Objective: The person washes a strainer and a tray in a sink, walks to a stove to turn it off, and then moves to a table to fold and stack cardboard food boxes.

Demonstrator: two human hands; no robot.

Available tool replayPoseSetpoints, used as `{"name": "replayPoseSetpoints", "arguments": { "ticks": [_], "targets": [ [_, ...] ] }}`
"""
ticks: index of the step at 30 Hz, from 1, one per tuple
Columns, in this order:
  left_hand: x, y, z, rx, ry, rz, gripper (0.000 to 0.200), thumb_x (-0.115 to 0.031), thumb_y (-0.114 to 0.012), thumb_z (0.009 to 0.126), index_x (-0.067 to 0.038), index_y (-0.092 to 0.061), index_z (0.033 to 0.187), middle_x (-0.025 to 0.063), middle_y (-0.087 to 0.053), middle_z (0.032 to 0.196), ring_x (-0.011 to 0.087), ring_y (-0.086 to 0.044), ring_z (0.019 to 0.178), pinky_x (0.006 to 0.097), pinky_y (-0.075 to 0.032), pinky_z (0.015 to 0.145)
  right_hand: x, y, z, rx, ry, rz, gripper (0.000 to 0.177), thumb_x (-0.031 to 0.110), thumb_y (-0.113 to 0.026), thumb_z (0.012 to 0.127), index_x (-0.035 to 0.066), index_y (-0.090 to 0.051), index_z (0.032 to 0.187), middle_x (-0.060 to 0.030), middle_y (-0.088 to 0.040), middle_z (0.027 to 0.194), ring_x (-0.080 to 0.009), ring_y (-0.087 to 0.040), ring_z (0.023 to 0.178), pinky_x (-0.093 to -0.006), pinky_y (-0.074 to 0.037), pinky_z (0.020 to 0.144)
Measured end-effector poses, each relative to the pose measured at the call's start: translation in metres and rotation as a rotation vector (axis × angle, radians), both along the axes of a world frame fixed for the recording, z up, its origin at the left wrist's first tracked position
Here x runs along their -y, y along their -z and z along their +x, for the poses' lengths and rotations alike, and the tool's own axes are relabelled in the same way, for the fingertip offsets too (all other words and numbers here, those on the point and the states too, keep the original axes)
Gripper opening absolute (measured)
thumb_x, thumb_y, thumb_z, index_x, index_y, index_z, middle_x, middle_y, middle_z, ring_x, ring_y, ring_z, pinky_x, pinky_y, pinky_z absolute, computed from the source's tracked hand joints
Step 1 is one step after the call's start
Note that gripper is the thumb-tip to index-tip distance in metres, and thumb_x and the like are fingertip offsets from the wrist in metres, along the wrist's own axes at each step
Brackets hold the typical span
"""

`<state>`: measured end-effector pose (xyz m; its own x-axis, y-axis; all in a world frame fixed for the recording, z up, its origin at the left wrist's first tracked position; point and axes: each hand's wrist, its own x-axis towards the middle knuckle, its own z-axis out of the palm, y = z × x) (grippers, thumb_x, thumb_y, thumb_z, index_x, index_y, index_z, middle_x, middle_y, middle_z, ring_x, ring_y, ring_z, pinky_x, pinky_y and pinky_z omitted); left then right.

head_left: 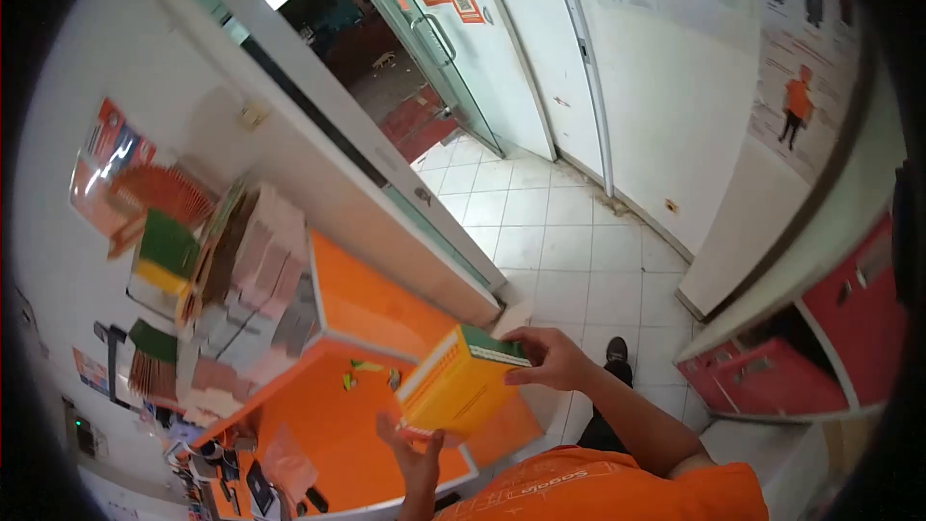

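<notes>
Between my two hands is a thick stack of yellow and green booklets (463,388), tilted, with a yellow face towards me and green along its upper right edge. My right hand (555,359) grips the upper right corner, thumb on the yellow face and fingers over the green edge. At the lower left end my left hand (415,458) holds the stack, its thumb along the bottom edge and the fingers partly behind. Beneath and behind the stack is an orange desk (352,444) with a raised orange panel (371,294).
Piled paper stacks (260,280) stand at left, beside a green and yellow bundle (162,251). A phone (316,500) and a plastic bag (289,463) lie on the desk. A glass door (434,48) stands open ahead; red cabinets (786,376) are at right.
</notes>
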<state>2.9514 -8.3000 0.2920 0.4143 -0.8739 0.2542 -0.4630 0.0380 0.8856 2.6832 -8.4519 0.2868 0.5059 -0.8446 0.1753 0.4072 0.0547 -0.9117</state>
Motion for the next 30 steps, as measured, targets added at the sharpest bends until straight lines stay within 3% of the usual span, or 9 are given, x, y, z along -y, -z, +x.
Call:
{"name": "replayPoseSetpoints", "arguments": {
  "ticks": [2, 4, 5, 9, 15, 17, 21, 23, 30],
  "targets": [
    [0.055, -0.01, -0.016, -0.264, 0.032, -0.025, 0.064, -0.016, -0.068, 0.091, -0.003, -0.036, 0.145, 0.0149, -0.04, 0.145, 0.0284, -0.038, 0.137, 0.0433, -0.036, 0.108, 0.064, 0.014, -0.01, -0.022, -0.04, -0.022, 0.052, 0.012, -0.082, 0.084, -0.004, -0.057, 0.127, -0.0032, -0.067, 0.103, -0.008, -0.06, 0.093, -0.0226, -0.049, 0.078],
    [0.103, -0.049, -0.042, -0.273, 0.167, 0.339, 0.075, -0.045, -0.072, 0.089, -0.004, -0.04, 0.143, 0.0076, -0.055, 0.125, 0.0204, -0.053, 0.121, 0.0357, -0.046, 0.097, 0.12, 0.037, -0.013, 0.017, -0.036, 0.024, 0.054, 0.014, -0.081, 0.085, -0.004, -0.056, 0.129, -0.0027, -0.067, 0.101, -0.0079, -0.06, 0.088, -0.023, -0.049, 0.074],
    [0.133, -0.048, -0.056, -0.494, 0.048, 0.235, 0.042, -0.002, -0.056, 0.096, 0.001, -0.047, 0.137, 0.012, -0.058, 0.13, 0.02, -0.059, 0.117, 0.0409, -0.047, 0.1, 0.139, 0.013, -0.029, 0.094, -0.047, 0.102, 0.051, 0.019, -0.077, 0.089, -0.002, -0.056, 0.13, -0.0007, -0.066, 0.096, -0.0083, -0.06, 0.082, -0.0244, -0.049, 0.069],
    [0.207, -0.064, -0.119, -0.509, 0.039, 0.092, 0.036, -0.002, -0.054, 0.097, 0.002, -0.051, 0.133, 0.0128, -0.061, 0.125, 0.0212, -0.063, 0.11, 0.0387, -0.052, 0.093, 0.214, 0.031, -0.068, 0.064, -0.106, 0.315, 0.052, 0.028, -0.074, 0.092, -0.002, -0.056, 0.13, -0.0003, -0.064, 0.086, -0.0079, -0.058, 0.074, -0.0242, -0.046, 0.062],
    [0.285, -0.053, -0.154, -0.559, -0.121, 0.457, 0.039, -0.006, -0.052, 0.099, -0.001, -0.046, 0.136, 0.0122, -0.06, 0.127, 0.0254, -0.064, 0.113, 0.0416, -0.056, 0.091, 0.27, 0.041, -0.104, -0.625, 0.569, -0.599, 0.035, 0.025, -0.078, 0.082, 0.005, -0.059, 0.105, -0.0133, -0.061, 0.108, -0.0251, -0.061, 0.102, -0.0387, -0.049, 0.084],
    [0.315, -0.064, -0.192, -0.73, -0.143, 0.381, 0.008, -0.015, -0.056, 0.096, -0.008, -0.053, 0.1, 0.0072, -0.06, 0.099, 0.0209, -0.063, 0.088, 0.0404, -0.055, 0.074, 0.269, 0.036, -0.109, -0.39, 0.413, -0.695, 0.032, 0.021, -0.078, 0.077, 0.008, -0.056, 0.098, -0.0134, -0.057, 0.12, -0.0321, -0.055, 0.115, -0.0449, -0.044, 0.095],
    [0.351, -0.044, -0.203, -0.73, -0.231, 0.366, 0.012, -0.013, -0.052, 0.097, -0.008, -0.053, 0.108, 0.0106, -0.061, 0.105, 0.0255, -0.064, 0.095, 0.0444, -0.056, 0.082, 0.276, 0.04, -0.111, -0.401, 0.277, -0.829, 0.032, 0.021, -0.078, 0.078, 0.008, -0.057, 0.099, -0.0112, -0.058, 0.122, -0.0303, -0.056, 0.117, -0.0446, -0.044, 0.096],
    [0.361, -0.034, -0.195, -1.017, -0.094, 0.337, 0.04, -0.006, -0.043, 0.102, -0.01, -0.037, 0.141, 0.0115, -0.054, 0.134, 0.0274, -0.059, 0.12, 0.0468, -0.055, 0.095, 0.286, 0.034, -0.11, -0.361, 0.229, -0.871, 0.034, 0.021, -0.078, 0.078, 0.008, -0.059, 0.102, -0.0107, -0.058, 0.127, -0.0297, -0.054, 0.122, -0.0442, -0.045, 0.096],
    [0.408, -0.024, -0.161, -1.024, -0.058, 0.196, 0.034, -0.006, -0.043, 0.102, -0.005, -0.04, 0.136, 0.0149, -0.055, 0.131, 0.0278, -0.063, 0.112, 0.0455, -0.055, 0.095, 0.357, 0.027, -0.081, -0.318, 0.086, -1.084, 0.036, 0.019, -0.076, 0.083, 0.004, -0.059, 0.111, -0.0127, -0.055, 0.137, -0.0323, -0.05, 0.131, -0.045, -0.044, 0.103]
  ]
}}
